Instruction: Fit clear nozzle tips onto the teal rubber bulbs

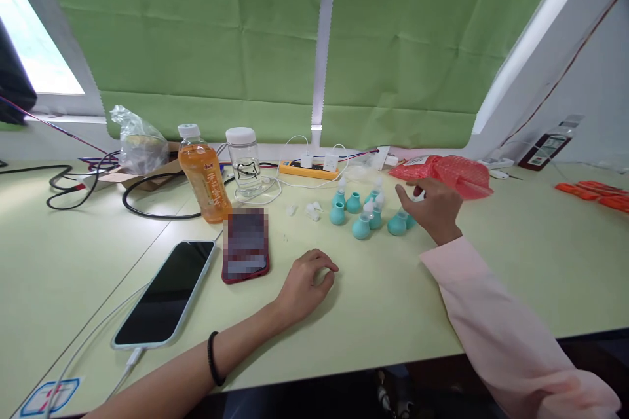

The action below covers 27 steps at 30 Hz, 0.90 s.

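Observation:
My left hand (307, 281) rests on the table with loosely curled fingers, thumb apart from the index finger, and nothing in it. My right hand (435, 208) is over the right end of a group of teal squeeze bulbs, its thumb and index finger apart. A small whitish tip (419, 196) shows between those fingers; whether they touch it I cannot tell. Just left of that hand stands a teal bulb (397, 224), and another is partly hidden beneath it. Several more, such as one teal bulb (361, 227), stand close by, some with translucent nozzles. Small clear plastic pieces (312, 211) lie left of them.
A red bubble-wrap bag (449, 173) lies behind my right hand. To the left are a dark-red-cased phone (246, 245), a charging phone (167, 294), an orange drink bottle (204, 177) and a clear jar (244, 167). A power strip (307, 171) and cables run along the back.

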Motion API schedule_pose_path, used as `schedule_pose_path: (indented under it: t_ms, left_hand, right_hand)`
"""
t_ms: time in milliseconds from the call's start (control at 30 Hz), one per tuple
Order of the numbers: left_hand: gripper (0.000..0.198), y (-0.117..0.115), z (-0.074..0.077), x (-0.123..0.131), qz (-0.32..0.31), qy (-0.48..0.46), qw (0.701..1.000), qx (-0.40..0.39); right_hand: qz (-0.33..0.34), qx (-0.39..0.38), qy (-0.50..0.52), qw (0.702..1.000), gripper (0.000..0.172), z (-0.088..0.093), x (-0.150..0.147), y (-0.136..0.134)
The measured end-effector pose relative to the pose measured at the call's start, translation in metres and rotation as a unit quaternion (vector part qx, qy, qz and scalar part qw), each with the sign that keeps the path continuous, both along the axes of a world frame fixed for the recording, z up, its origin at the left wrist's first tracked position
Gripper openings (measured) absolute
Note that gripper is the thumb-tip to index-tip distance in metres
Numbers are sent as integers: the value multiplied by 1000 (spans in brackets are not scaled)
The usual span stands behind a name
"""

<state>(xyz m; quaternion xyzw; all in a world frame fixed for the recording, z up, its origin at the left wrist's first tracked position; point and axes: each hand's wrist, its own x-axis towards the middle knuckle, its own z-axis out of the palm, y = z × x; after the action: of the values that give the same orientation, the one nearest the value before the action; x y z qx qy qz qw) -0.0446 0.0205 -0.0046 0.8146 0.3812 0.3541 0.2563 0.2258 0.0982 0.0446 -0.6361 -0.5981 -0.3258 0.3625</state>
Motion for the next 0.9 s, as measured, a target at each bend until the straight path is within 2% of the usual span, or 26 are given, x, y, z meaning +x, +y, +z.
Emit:
schedule_pose_path:
  t_ms: [67,133,233,300,367,467,567,667,800,900]
  left_hand:
    - [19,0,0,1,1,12,1000,6]
    - [20,0,-1,1,-3,26,1000,16]
    - [21,0,-3,0,-17,53,998,39]
    - [21,1,-5,0,-28,76,995,61]
    - [21,1,-5,0,-47,105,990,86]
    - [20,1,-4,0,-74,150,978,122]
    - [19,0,-3,0,-80,176,971,140]
    - [19,-1,-2,0,-78,185,968,147]
    - [19,-2,-3,1,-78,195,966,153]
    - [18,-3,-3,1,-82,205,962,161]
  right_hand:
    - [32,66,-18,997,29,3,-13,-8]
    - [126,71,-48,988,24,4,-37,-17]
    - [295,-46,-97,950,25,0,-87,-25]
    - [345,-128,-148,918,32,-3,-120,-24]
    - [349,-181,-187,900,36,-8,-147,-16]
    - [307,-248,-202,896,34,-18,-170,2]
    - [254,-302,-170,903,30,-27,-177,20]
    - [241,-307,-145,909,31,-30,-177,31]
    - [301,-310,-138,891,28,-30,-178,28]
    - [397,-339,-140,841,29,-32,-182,21]
